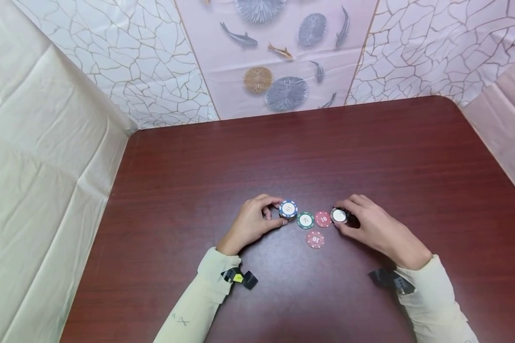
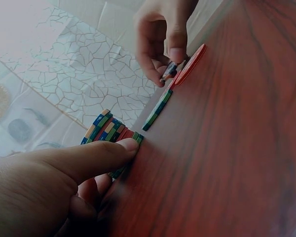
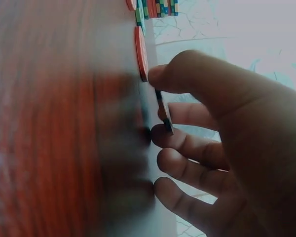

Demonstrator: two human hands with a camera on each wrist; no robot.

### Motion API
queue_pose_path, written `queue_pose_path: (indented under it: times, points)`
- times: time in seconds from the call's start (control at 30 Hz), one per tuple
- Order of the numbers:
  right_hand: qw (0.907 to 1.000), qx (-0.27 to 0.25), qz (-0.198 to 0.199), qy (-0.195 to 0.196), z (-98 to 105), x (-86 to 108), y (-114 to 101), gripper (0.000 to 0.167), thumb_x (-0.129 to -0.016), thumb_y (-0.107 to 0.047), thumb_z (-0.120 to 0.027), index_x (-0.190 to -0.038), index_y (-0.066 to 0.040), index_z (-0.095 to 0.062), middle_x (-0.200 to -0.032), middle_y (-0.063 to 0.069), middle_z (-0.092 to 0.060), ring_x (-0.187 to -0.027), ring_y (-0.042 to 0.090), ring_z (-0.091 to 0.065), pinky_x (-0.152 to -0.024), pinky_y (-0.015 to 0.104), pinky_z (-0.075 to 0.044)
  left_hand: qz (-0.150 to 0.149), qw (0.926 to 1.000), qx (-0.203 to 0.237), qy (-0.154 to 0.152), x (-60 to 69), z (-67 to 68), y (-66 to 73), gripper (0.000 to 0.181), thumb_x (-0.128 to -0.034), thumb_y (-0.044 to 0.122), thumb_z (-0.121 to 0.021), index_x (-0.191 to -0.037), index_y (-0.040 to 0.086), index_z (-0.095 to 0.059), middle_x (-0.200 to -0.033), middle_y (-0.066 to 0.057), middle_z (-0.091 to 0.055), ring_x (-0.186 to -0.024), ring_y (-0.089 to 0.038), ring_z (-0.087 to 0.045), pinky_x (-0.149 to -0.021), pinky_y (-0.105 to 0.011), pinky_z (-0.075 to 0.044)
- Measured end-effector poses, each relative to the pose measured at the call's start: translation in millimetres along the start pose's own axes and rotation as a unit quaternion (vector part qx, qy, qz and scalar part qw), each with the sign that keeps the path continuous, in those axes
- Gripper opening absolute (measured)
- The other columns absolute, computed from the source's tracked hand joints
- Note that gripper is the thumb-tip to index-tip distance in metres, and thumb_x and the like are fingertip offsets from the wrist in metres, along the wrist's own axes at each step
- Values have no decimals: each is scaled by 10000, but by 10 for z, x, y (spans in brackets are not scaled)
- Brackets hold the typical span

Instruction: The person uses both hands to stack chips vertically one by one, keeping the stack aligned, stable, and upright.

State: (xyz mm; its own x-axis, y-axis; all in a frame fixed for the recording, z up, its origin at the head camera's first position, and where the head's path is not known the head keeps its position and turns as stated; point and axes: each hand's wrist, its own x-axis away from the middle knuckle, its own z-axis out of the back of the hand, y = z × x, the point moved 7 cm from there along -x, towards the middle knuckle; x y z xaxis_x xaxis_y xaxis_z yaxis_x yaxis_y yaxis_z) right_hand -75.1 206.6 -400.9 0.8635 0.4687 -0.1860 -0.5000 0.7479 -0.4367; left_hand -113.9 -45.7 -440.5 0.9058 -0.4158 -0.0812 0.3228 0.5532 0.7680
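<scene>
My left hand (image 1: pixel 253 219) grips a stack of poker chips (image 1: pixel 288 208) between thumb and fingers. A blue chip tops that stack, and the left wrist view shows red and green edges below it. A black-and-white poker chip (image 1: pixel 339 215) is pinched by my right hand (image 1: pixel 375 228). In the right wrist view this black chip (image 3: pixel 164 112) is tilted, its lower edge close to the tabletop. Between the hands lie a green chip (image 1: pixel 305 220), beside the stack, and a red chip (image 1: pixel 323 219), beside the black one. Another red chip (image 1: pixel 315 239) lies flat nearer to me.
The dark red wooden table (image 1: pixel 197 166) spreads out around both hands. Patterned cloth (image 1: pixel 154 62) hangs behind its far edge, and pale creased cloth (image 1: pixel 34 190) hangs along the left side. Each wrist wears a dark strap, the left one (image 1: pixel 236 276) with a yellow tag.
</scene>
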Motion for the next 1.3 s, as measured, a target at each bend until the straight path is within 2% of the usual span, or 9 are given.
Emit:
queue_pose_path:
  times: [0.33, 0.5, 0.6, 0.7, 0.87, 1.03, 1.3]
  points:
    - [9998, -96, -47, 141, 47, -77, -73, 391, -862, -93, -816, -1231, -10, -716, -1134, 105, -698, -1067, 280, -620, -921, 495, -536, 43, 9999, -103, -45, -2, 11, 18, 477, -836, 269, -920, -1267, 138, -761, -971, 60, -663, -686, -23, -571, -687, -242, -476]
    - [9998, 185, -33, 20, 62, -115, -163, 392, -899, -235, -812, -1251, -91, -720, -1151, 45, -693, -1075, 230, -601, -895, 490, -557, 25, 10000, -51, -58, -11, 10, 31, 473, -841, 258, -917, -1268, 130, -759, -981, 52, -669, -683, -27, -575, -674, -237, -477]
    - [9992, 383, 77, -47, 64, -147, -228, 403, -914, -340, -807, -1259, -147, -722, -1119, -5, -699, -1030, 197, -612, -852, 477, -563, 32, 10000, -67, -55, -13, 8, 28, 471, -842, 256, -916, -1268, 132, -760, -992, 49, -674, -690, -26, -575, -676, -232, -476]
    - [9990, 404, 163, -92, 57, -183, -284, 411, -926, -380, -794, -1269, -165, -718, -1096, -23, -707, -991, 186, -627, -830, 471, -558, 46, 9999, -73, -52, -10, 6, 21, 467, -842, 255, -916, -1267, 138, -761, -1006, 49, -677, -694, -27, -573, -677, -231, -477]
    - [9995, 255, 88, -173, 21, -260, -357, 435, -938, -327, -756, -1321, -132, -687, -1150, 6, -698, -1031, 191, -630, -861, 475, -561, 51, 10000, -54, -34, -1, 0, 7, 464, -838, 254, -920, -1261, 144, -763, -997, 54, -675, -688, -30, -576, -669, -228, -475]
    - [9994, 179, 289, -24, -28, -340, -446, 390, -917, -235, -751, -1284, -108, -710, -1142, 18, -691, -1046, 199, -611, -845, 467, -567, 13, 10000, -16, -25, 5, -1, 5, 458, -842, 253, -916, -1262, 149, -764, -968, 59, -665, -683, -30, -573, -651, -227, -472]
    - [9995, 31, 302, 5, -117, -445, -518, 375, -933, -357, -822, -1232, -143, -748, -1105, -22, -682, -1013, 166, -570, -778, 452, -558, -43, 10000, -9, -43, -4, 4, 3, 461, -850, 257, -910, -1271, 144, -760, -998, 46, -677, -684, -29, -578, -646, -229, -477]
